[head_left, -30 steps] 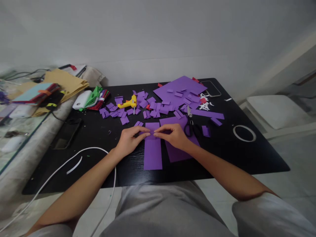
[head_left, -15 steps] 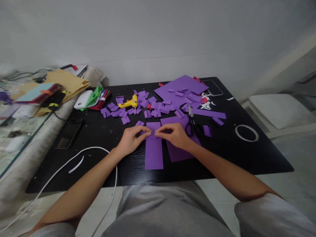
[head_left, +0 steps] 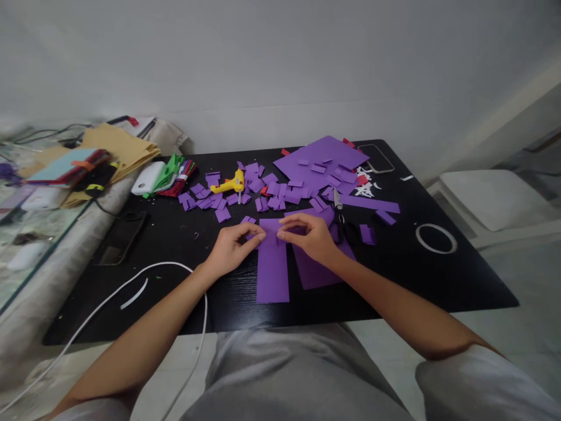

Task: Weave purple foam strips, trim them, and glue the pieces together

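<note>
A long purple paper strip [head_left: 273, 275] lies upright in front of me on the black table. Over its upper part, my left hand [head_left: 236, 247] is closed in a pinch on a small purple paper piece [head_left: 270, 238]. From the other side, my right hand [head_left: 309, 235] pinches the same piece between thumb and fingertips. Purple against purple, the outline of the piece is hard to make out. Beneath my right hand lies a larger purple sheet [head_left: 322, 269]. Black-handled scissors [head_left: 341, 219] rest just beyond that hand.
Several folded purple pieces [head_left: 214, 200] are scattered around a yellow glue gun [head_left: 230, 182]. Behind them is a big purple sheet [head_left: 322, 155]. A tape ring [head_left: 436, 238] lies right, a dark phone [head_left: 123, 237] left. A white cable [head_left: 144, 270] loops over the table's front edge.
My fingertips have moved slightly apart: the left hand a little to the left, the right hand a little to the right with its index finger raised. The strip stays in place.
</note>
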Tool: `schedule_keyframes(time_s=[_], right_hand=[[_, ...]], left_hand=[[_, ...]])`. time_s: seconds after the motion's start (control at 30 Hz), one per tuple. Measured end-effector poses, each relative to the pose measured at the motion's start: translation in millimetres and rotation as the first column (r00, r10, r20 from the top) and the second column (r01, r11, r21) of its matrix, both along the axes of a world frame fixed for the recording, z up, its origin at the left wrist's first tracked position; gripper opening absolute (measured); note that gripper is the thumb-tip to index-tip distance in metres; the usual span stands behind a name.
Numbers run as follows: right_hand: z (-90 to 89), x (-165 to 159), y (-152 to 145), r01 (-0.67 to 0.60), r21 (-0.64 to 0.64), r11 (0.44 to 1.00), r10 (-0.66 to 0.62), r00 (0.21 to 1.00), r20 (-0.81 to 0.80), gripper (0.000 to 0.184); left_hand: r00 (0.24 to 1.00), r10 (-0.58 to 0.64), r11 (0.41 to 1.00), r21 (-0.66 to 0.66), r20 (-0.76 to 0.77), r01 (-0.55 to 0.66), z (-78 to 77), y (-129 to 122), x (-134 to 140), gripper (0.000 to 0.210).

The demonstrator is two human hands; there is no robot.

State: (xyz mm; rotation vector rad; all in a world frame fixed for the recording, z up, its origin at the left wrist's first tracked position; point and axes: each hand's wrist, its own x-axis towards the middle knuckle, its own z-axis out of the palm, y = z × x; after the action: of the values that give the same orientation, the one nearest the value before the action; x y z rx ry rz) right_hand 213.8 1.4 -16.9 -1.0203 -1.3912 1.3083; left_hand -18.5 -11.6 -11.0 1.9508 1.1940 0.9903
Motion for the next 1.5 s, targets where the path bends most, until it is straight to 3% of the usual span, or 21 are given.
schedule_keyframes(time_s=[0.1, 0.17, 0.23, 0.33, 0.53, 0.97, 1.3, 1.5], right_hand=[[-0.6, -1, 3, 0.039, -0.255, 0.966, -0.096, 0.971, -0.218, 0.050], [-2.3, -4, 3, -0.067, -0.398, 0.915, -0.080, 0.937, -0.341, 0.047], [-4.8, -9, -1, -0.197, -0.448, 0.872, -0.006, 0.912, -0.411, 0.039], [-8.0, -17, -8, -0.245, -0.445, 0.861, 0.037, 0.903, -0.427, 0.032], [-7.3, -22, -15, -0.099, -0.404, 0.909, -0.044, 0.943, -0.330, 0.026], [-10.3, -22, -12, -0.018, -0.365, 0.931, -0.082, 0.963, -0.256, 0.031], [-10.2, -22, -11, -0.037, -0.349, 0.936, -0.055, 0.966, -0.252, 0.031], [-10.3, -21, -11, -0.014, -0.340, 0.940, -0.068, 0.971, -0.229, 0.030]], left_hand=[[0.991, 0.063, 0.998, -0.023, 0.116, -0.060, -0.4, 0, 2, 0.027], [0.982, 0.087, 0.996, -0.038, 0.170, -0.082, 0.0, -1, 4, 0.030], [0.976, 0.102, 0.994, -0.053, 0.191, -0.093, 0.7, -2, 6, 0.031], [0.971, 0.104, 0.993, -0.073, 0.215, -0.090, 0.8, -4, 10, 0.031], [0.955, 0.087, 0.991, -0.122, 0.285, -0.054, -2.9, -6, 17, 0.031], [0.958, 0.063, 0.988, -0.152, 0.278, -0.021, -5.1, -6, 17, 0.030], [0.937, 0.088, 0.985, -0.168, 0.337, -0.032, -9.9, -5, 19, 0.026], [0.953, 0.067, 0.984, -0.175, 0.296, -0.014, -7.3, -5, 16, 0.027]])
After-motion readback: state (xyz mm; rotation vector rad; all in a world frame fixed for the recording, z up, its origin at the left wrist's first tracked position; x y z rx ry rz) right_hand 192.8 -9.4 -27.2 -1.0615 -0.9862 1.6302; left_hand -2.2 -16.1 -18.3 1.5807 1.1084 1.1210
